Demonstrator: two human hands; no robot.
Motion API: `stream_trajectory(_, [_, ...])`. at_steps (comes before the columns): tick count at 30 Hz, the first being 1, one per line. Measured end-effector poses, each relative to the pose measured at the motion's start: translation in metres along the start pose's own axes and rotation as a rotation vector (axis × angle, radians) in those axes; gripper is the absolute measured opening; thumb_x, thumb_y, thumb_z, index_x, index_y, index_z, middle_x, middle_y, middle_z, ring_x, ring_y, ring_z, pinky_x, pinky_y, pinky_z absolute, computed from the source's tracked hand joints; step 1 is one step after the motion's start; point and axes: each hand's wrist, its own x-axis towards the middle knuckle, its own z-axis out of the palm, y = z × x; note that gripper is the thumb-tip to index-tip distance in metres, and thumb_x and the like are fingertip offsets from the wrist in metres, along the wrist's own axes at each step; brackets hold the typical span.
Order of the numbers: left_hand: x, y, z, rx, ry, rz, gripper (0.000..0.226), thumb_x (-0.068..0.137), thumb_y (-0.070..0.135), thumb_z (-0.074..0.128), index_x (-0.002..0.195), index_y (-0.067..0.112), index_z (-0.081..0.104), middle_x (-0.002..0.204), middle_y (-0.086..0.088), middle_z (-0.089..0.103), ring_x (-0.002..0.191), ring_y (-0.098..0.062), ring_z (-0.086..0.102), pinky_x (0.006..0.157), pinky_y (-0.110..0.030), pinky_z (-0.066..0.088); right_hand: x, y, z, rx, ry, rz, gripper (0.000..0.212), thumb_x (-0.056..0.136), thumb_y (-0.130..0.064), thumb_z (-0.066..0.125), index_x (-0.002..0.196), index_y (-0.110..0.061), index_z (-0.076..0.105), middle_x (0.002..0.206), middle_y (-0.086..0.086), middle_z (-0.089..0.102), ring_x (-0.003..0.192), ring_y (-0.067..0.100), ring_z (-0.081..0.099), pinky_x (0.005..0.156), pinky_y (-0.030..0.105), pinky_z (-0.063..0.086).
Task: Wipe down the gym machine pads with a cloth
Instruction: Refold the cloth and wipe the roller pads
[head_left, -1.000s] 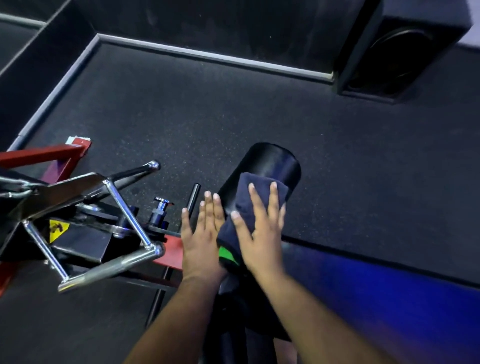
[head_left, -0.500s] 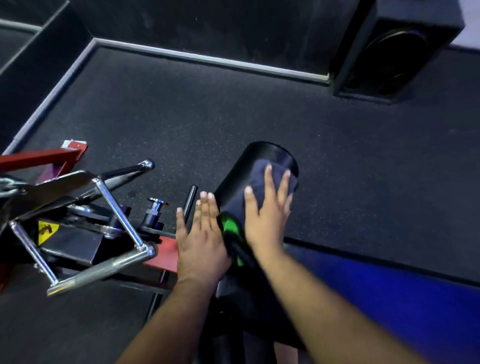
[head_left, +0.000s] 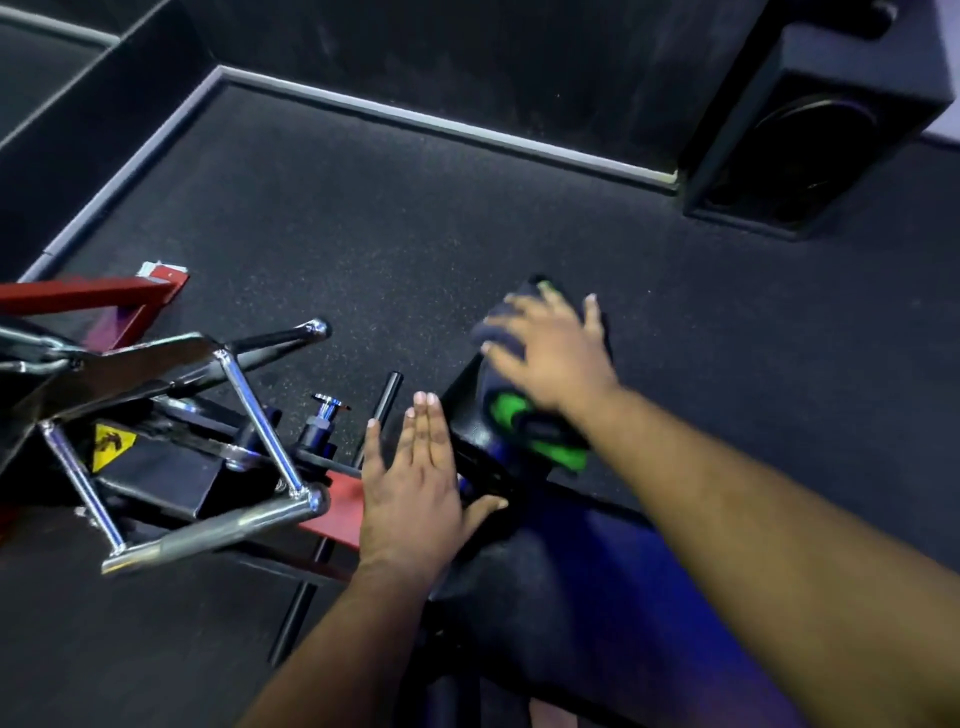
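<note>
A dark blue cloth (head_left: 498, 325) is pressed on the black cylindrical roller pad (head_left: 467, 415) by the right hand (head_left: 553, 353), fingers (head_left: 506, 358) spread flat; the pad's side is touched by the left hand (head_left: 415, 483), fingers straight.

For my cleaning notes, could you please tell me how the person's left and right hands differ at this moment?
The right hand presses the dark blue-and-green cloth onto the far end of the black cylindrical roller pad; the left hand lies bare against the pad's near side. The right hand's fingers are spread, the left hand's together. Both are flat.
</note>
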Motion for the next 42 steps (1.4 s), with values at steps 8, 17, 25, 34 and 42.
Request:
stream_trajectory(8, [-0.002, 0.000, -0.001, 0.032, -0.049, 0.026, 0.110, 0.092, 0.071, 0.039, 0.159, -0.002, -0.009, 0.161, -0.021, -0.026, 0.158, -0.024, 0.010, 0.122, -0.064, -0.003, -0.084, -0.048, 0.031, 0.184, 0.151, 0.109, 0.057, 0.091, -0.061, 0.044, 0.145, -0.045, 0.047, 0.165, -0.016, 0.025, 0.157, 0.022, 0.002, 0.118, 0.068, -0.001])
stream_trajectory(17, [-0.001, 0.005, -0.008, -0.034, -0.017, 0.000, 0.130, 0.083, 0.088, 0.030, 0.150, -0.005, -0.030, 0.170, -0.017, -0.007, 0.158, -0.020, 0.011, 0.123, -0.060, -0.009, -0.028, 0.026, 0.036, 0.765, 0.463, 0.553, 0.063, 0.100, -0.053, 0.052, 0.158, -0.035, 0.033, 0.171, 0.003, 0.011, 0.157, 0.025, 0.010, 0.126, 0.047, 0.014])
stream_trajectory(25, [-0.001, 0.002, -0.002, -0.056, 0.058, 0.000, 0.100, 0.089, 0.055, 0.029, 0.155, -0.007, -0.013, 0.168, -0.020, 0.010, 0.153, -0.024, 0.031, 0.124, -0.060, -0.001, -0.094, -0.024, 0.078, 1.284, 0.516, 0.708, 0.085, 0.091, -0.065, 0.058, 0.161, -0.037, 0.018, 0.167, -0.010, 0.020, 0.151, 0.006, 0.021, 0.123, 0.027, 0.016])
stream_trajectory(34, [-0.001, 0.001, 0.001, -0.031, 0.008, 0.003, 0.113, 0.082, 0.058, 0.066, 0.157, -0.008, 0.015, 0.165, -0.023, 0.021, 0.149, -0.025, 0.038, 0.123, -0.062, 0.011, -0.087, -0.039, 0.058, 1.056, 0.422, 0.675, 0.087, 0.092, -0.065, 0.057, 0.162, -0.033, 0.016, 0.171, 0.002, 0.010, 0.155, 0.018, 0.010, 0.124, 0.035, 0.006])
stream_trajectory(42, [-0.002, 0.004, -0.007, 0.018, -0.003, -0.011, 0.125, 0.085, 0.088, 0.024, 0.154, -0.007, -0.020, 0.170, -0.020, -0.004, 0.158, -0.023, 0.012, 0.123, -0.061, -0.006, 0.006, -0.005, 0.001, 0.175, 0.050, 0.367, 0.052, 0.092, -0.056, 0.053, 0.143, -0.049, 0.048, 0.167, -0.014, 0.020, 0.157, 0.024, 0.002, 0.115, 0.076, 0.009])
